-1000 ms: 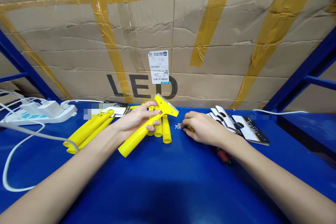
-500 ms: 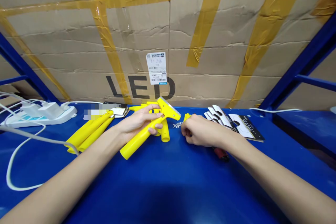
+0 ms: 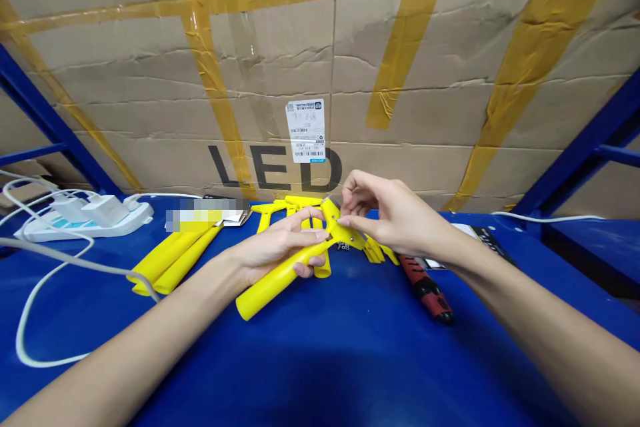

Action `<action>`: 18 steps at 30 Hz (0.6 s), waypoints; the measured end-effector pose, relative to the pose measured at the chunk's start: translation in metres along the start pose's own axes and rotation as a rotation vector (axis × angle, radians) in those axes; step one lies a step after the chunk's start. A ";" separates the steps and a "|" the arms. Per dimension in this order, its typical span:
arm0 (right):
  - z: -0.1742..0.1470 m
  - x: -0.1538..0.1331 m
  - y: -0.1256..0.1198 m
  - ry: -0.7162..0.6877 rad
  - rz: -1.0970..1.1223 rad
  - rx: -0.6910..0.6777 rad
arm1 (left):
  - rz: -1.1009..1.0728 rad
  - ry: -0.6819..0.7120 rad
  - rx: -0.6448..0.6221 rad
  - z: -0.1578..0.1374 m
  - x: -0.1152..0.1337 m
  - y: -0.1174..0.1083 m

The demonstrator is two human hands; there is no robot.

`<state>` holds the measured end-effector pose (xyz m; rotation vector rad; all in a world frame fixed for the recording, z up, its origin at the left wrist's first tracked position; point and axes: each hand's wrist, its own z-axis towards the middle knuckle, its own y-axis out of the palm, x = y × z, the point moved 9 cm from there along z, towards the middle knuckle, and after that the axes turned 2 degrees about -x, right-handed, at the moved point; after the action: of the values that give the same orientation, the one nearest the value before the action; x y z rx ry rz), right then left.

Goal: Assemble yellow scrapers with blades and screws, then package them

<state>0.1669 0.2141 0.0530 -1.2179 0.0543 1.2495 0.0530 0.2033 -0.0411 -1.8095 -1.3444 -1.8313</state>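
Note:
My left hand [image 3: 280,243] is wrapped around the neck of a yellow scraper [image 3: 273,280]. Its hollow handle points down towards me and its flat head tilts up to the right. A small screw [image 3: 352,238] shows in the head. Over that head, my right hand [image 3: 393,210] is pinched, its thumb tip at the plate with what looks like a tiny metal screw [image 3: 339,221]. Loose screws [image 3: 343,247] lie just under the scraper head, partly hidden. Small yellow pieces [image 3: 377,251] lie below my right hand.
More yellow scrapers [image 3: 265,210] lie behind my left hand, and long yellow handles [image 3: 175,260] to the left. A red-black power screwdriver [image 3: 427,288] rests at right, near printed cards [image 3: 487,240]. A power strip [image 3: 35,230] with cables stands left; a cardboard box [image 3: 280,67] rises behind.
My right hand has lifted from beside the loose screws and moved up and left to the scraper head. The power screwdriver and small yellow pieces are now more exposed.

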 end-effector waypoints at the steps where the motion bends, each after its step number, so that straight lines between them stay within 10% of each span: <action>1: 0.000 -0.001 0.003 -0.002 -0.022 -0.006 | 0.007 0.002 0.000 -0.001 0.000 0.000; 18: -0.004 -0.001 0.006 0.048 -0.099 -0.098 | 0.173 -0.031 -0.018 -0.006 -0.002 0.014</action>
<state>0.1645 0.2095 0.0478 -1.3199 -0.0317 1.1479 0.0594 0.1905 -0.0355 -1.9057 -1.1452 -1.7378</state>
